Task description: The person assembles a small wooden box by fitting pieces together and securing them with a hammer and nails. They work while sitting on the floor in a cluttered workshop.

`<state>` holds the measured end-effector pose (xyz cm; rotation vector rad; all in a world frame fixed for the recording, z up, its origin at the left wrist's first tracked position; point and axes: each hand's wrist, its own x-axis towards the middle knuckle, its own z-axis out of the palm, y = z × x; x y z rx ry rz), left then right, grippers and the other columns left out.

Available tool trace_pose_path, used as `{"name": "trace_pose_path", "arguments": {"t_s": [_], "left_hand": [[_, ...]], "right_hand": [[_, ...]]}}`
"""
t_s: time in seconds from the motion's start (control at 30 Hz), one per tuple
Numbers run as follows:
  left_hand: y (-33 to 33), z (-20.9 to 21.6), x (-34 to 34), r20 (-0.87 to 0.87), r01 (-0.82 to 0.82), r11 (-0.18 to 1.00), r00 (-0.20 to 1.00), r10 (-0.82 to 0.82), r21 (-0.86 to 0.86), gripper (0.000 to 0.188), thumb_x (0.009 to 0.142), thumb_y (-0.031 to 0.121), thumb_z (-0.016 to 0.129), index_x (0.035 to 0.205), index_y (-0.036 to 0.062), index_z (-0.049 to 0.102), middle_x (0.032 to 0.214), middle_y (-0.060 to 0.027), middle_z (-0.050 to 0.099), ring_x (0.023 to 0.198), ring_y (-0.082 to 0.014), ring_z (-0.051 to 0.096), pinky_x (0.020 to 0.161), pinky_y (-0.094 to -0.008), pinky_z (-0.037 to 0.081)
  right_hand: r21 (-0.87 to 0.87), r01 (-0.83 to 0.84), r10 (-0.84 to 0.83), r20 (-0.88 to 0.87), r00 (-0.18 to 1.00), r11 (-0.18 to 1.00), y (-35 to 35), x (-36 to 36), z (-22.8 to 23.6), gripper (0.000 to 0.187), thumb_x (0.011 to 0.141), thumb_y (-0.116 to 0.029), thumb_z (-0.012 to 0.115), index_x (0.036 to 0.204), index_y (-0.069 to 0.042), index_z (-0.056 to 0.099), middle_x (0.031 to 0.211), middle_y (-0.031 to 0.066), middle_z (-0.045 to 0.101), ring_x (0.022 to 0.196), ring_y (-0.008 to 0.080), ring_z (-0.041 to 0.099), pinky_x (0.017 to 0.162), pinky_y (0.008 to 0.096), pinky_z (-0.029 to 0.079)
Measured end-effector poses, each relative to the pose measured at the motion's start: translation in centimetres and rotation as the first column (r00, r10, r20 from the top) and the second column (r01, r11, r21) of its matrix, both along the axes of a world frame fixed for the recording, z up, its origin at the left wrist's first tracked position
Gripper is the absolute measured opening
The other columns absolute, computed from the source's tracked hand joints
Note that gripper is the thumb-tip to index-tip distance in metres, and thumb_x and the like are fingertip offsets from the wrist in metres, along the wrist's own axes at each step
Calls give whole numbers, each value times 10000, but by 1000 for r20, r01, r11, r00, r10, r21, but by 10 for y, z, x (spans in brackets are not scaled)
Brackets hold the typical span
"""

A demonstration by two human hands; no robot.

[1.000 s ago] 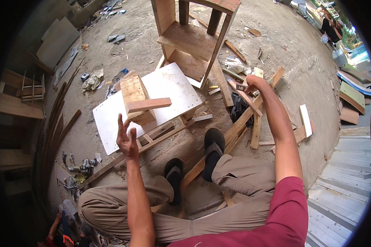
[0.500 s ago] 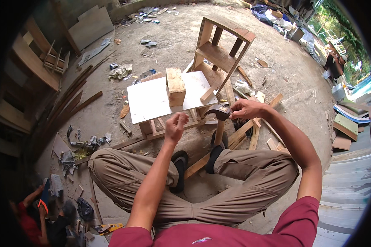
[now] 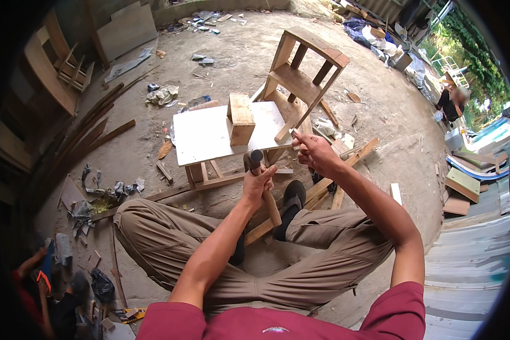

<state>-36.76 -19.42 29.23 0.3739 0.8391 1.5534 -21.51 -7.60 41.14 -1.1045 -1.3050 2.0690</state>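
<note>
My left hand (image 3: 259,184) is wrapped round a hammer (image 3: 272,208) just below its dark head, and the wooden handle slants down to the right. My right hand (image 3: 317,152) is raised at the white board's right end, its thumb and fingers pinched on a small pale thing (image 3: 292,132) too small to name. Beyond my hands a white-topped low wooden bench (image 3: 201,133) carries a small wooden box (image 3: 241,122), standing on end. An open wooden frame (image 3: 300,82), like a small chair, leans at the bench's right end, close to my right fingertips.
Lengths of timber (image 3: 351,164) lie crossed beyond my right foot. Dark wooden strips (image 3: 90,141) and scraps litter the left floor. Corrugated metal sheeting (image 3: 464,277) lies at right. Lower left, another person's hands hold a blue saw (image 3: 48,258); another person (image 3: 452,105) sits far right.
The hammer has passed from my right hand to my left. My right hand has moved slightly left and up, and now pinches a small pale thing.
</note>
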Motion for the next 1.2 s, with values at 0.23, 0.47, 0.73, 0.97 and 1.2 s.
{"name": "trace_pose_path", "arguments": {"t_s": [0.23, 0.47, 0.73, 0.97, 1.2], "left_hand": [[13, 66, -5, -60, 148, 987, 988, -144, 63, 198, 862, 216, 776, 906, 68, 652, 640, 62, 526, 480, -32, 422, 458, -218, 352], [13, 71, 18, -435, 204, 977, 886, -159, 60, 204, 893, 222, 747, 953, 31, 706, 583, 41, 548, 466, -33, 467, 423, -224, 336], [15, 56, 16, -466, 157, 986, 877, -112, 59, 226, 911, 244, 721, 934, 21, 705, 579, 32, 540, 460, -44, 457, 435, -219, 340], [24, 41, 1, -671, 73, 981, 738, 67, 178, 161, 819, 165, 749, 806, 15, 693, 609, -20, 626, 530, -100, 582, 491, -287, 443], [19, 60, 12, -924, 20, 995, 372, 87, 102, 179, 762, 164, 708, 770, -15, 695, 702, -219, 666, 675, -346, 691, 618, -425, 528]], "right_hand": [[9, 134, -133, -106, 986, 991, -30, -4, 21, 360, 1019, -373, 552, 965, -18, 576, 585, -56, 349, 544, 92, 396, 565, 247, 380], [-66, 194, -201, -122, 972, 979, -30, 15, 17, 382, 1031, -365, 524, 973, 10, 571, 626, -40, 367, 576, 101, 424, 576, 257, 413], [429, 85, -123, 60, 991, 899, -24, 22, 7, 436, 985, -416, 587, 1046, 15, 593, 820, 45, 560, 773, 174, 575, 723, 292, 475], [895, -420, -132, 440, 888, 152, -49, 14, 29, 642, 764, -455, 827, 1161, 13, 640, 1151, 210, 625, 1068, 337, 626, 879, 403, 490], [856, -267, -259, 407, 876, 443, -61, 1, 15, 460, 880, -381, 728, 1008, 56, 669, 835, 213, 663, 735, 290, 643, 684, 393, 491]]}}
